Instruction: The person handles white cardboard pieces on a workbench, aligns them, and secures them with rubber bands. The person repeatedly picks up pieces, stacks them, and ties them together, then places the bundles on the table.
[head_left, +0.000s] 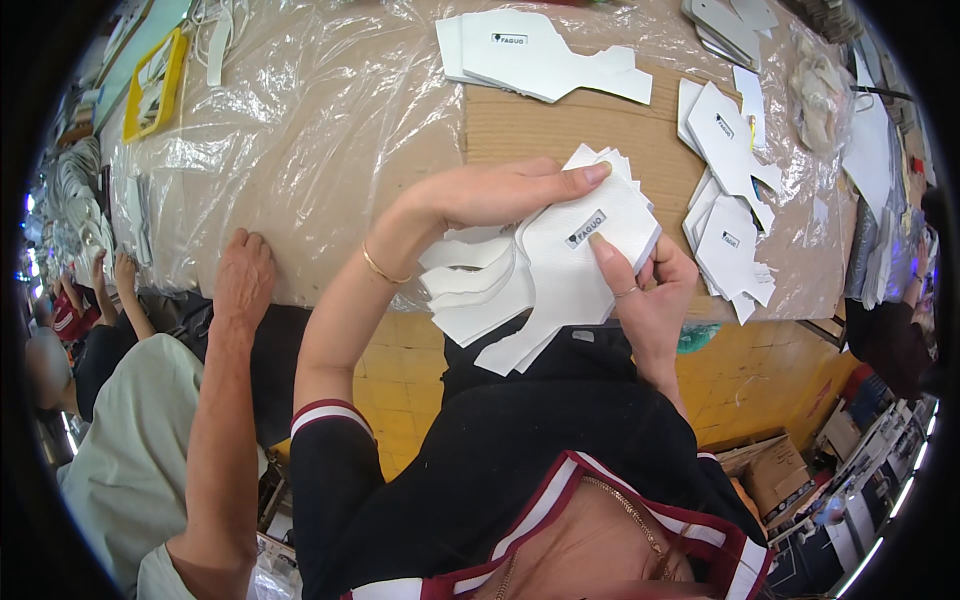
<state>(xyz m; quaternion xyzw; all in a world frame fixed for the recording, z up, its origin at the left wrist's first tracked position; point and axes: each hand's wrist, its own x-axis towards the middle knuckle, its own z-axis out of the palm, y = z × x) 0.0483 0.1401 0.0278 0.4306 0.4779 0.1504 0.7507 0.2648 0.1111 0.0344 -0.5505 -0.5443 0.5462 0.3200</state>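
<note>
**Two hands locked on the white stack, mid-frame**

In the head view, the action sat dead centre: the stack of white cut pieces (555,265) was held up between left hand (505,192) and right hand (655,312), both in contact, neither further off. The left came across from above, thumb clamped at the upper edge, other fingers mostly hidden. The right had it from the lower right, thumb pressed flat beside the dark label (586,229), fingers curled at the right-hand edge.

And the line of it! The top piece's long axis slanted from upper right to lower left, so its narrow tail pointed away from both thumbs, with more layers fanned out on the left.

Edges, then: those lower ends overhung the table's (330,150) near edge in this view; touching or clear of it, no telling. Cardboard (545,125) lay just beyond, one pile (550,62) at upper centre, loose stacks (712,135) hemming the right. Leftward ran plastic sheeting, up to a co-worker's hand (245,268).
</note>
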